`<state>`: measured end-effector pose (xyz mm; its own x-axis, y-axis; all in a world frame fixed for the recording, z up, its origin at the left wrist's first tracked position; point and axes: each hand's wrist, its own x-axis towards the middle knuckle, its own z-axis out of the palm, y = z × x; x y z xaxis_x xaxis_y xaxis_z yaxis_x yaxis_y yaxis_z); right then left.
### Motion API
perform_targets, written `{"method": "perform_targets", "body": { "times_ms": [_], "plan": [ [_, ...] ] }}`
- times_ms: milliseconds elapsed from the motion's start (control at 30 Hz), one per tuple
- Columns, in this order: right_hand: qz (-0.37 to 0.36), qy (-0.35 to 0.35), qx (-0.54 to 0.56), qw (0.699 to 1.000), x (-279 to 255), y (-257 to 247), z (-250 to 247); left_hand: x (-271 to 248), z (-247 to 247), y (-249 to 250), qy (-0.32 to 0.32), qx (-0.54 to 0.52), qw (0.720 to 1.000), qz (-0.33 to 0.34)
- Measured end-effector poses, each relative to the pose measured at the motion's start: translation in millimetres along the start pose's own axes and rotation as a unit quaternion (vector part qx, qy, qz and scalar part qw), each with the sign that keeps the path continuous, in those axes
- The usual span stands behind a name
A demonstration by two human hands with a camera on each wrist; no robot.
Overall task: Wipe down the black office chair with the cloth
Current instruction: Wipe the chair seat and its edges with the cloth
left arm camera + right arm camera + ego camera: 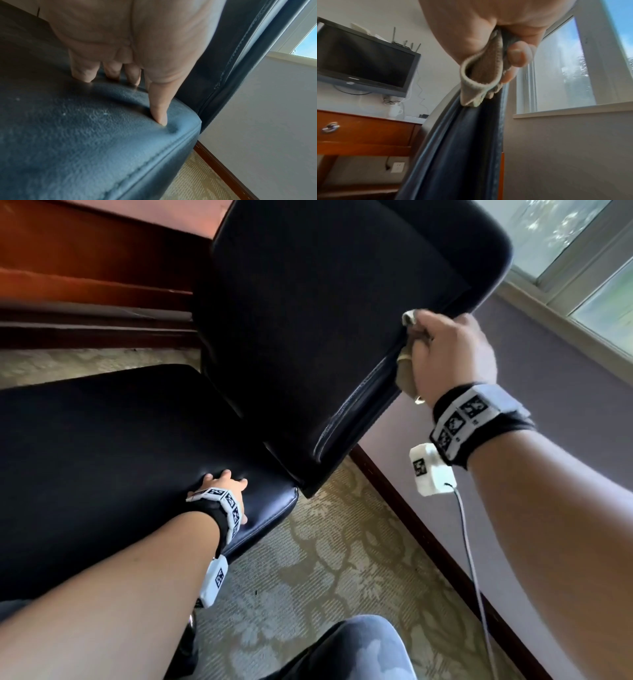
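Observation:
The black office chair's backrest (325,313) stands upright behind its leather seat (102,457). My right hand (452,350) grips a beige cloth (407,371) wrapped around the backrest's right side edge, about halfway up. In the right wrist view the cloth (481,81) is pinched between thumb and fingers (517,55) against the edge of the backrest (457,148). My left hand (226,484) rests on the seat's back right corner. In the left wrist view its straight fingertips (159,115) press dents into the seat (85,142).
A wooden desk (85,268) with a drawer (364,131) stands behind the chair. A wall-mounted TV (363,59) hangs above it. A wall (565,422) and window (589,251) lie close on the right. Patterned carpet (342,559) covers the floor, and my knee (359,648) shows below.

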<state>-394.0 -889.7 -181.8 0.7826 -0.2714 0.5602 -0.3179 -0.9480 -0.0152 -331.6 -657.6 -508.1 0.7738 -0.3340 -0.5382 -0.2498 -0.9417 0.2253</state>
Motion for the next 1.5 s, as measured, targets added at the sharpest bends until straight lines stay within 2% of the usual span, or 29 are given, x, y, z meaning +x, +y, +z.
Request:
{"method": "perform_targets", "body": {
  "times_ms": [133, 233, 300, 400, 467, 567, 633, 733, 800, 900, 967, 1100, 1133, 1267, 1333, 1433, 1500],
  "plan": [
    [-0.072, -0.061, -0.025, 0.995, -22.8, -13.4, 8.5, -0.3, -1.1, 0.2, -0.004, 0.012, 1.0, 0.0],
    [-0.014, -0.018, -0.004, 1.0, -1.6, 1.9, -3.1, 2.0, -1.2, -0.3, -0.008, 0.012, 1.0, 0.001],
    [0.006, -0.013, -0.004, 1.0, -7.1, 0.9, 2.2, 1.6, -0.4, -1.3, -0.014, 0.013, 1.0, -0.001],
    [-0.065, -0.055, -0.025, 0.996, -34.7, -15.2, 19.3, 0.8, -0.4, -0.9, -0.005, 0.017, 1.0, 0.007],
    [-0.088, -0.059, -0.03, 0.994, -31.8, -12.4, 19.9, 0.8, -0.4, -1.7, -0.004, 0.015, 1.0, 0.01],
    [-0.034, -0.014, 0.0, 0.999, -12.5, 0.7, 10.3, 1.7, -0.7, -2.6, -0.012, 0.012, 1.0, 0.007],
    [-0.019, -0.006, 0.01, 1.0, -19.1, -3.8, 12.7, 1.1, -1.4, -2.5, -0.018, 0.01, 1.0, 0.004],
    [-0.079, -0.07, -0.014, 0.994, -48.0, -23.0, 26.6, -1.0, -2.3, -1.8, -0.012, 0.013, 1.0, 0.009],
    [-0.102, -0.075, -0.026, 0.992, -48.8, -21.3, 28.0, -1.2, -1.9, -1.8, -0.009, 0.006, 1.0, 0.008],
    [-0.041, -0.008, 0.003, 0.999, -25.3, -2.4, 21.9, -2.1, 0.0, -1.6, -0.014, -0.008, 1.0, 0.005],
    [-0.014, 0.005, 0.025, 1.0, -27.5, -3.5, 26.5, -5.0, 2.4, -1.7, -0.01, -0.014, 1.0, 0.003],
    [-0.111, -0.075, -0.011, 0.991, -71.9, -28.8, 50.8, -10.9, 3.8, -1.8, 0.001, -0.018, 1.0, 0.01],
    [-0.12, -0.075, -0.02, 0.99, -72.2, -26.7, 52.6, -11.3, 3.4, -1.7, 0.001, -0.019, 1.0, 0.013],
    [-0.066, -0.014, 0.014, 0.998, -48.6, -6.7, 46.6, -13.4, 3.3, -1.6, 0.005, -0.015, 1.0, 0.015],
    [-0.06, -0.031, 0.018, 0.998, -56.6, -11.4, 51.5, -13.3, 3.7, -1.5, 0.001, -0.015, 1.0, 0.017],
    [-0.121, -0.099, -0.021, 0.988, -82.6, -25.0, 66.1, -11.8, 5.1, -2.4, 0.003, -0.017, 1.0, 0.016],
    [-0.125, -0.091, -0.017, 0.988, -83.2, -21.2, 66.8, -11.1, 7.1, -1.8, 0.004, -0.017, 1.0, 0.016]
  ]
}}
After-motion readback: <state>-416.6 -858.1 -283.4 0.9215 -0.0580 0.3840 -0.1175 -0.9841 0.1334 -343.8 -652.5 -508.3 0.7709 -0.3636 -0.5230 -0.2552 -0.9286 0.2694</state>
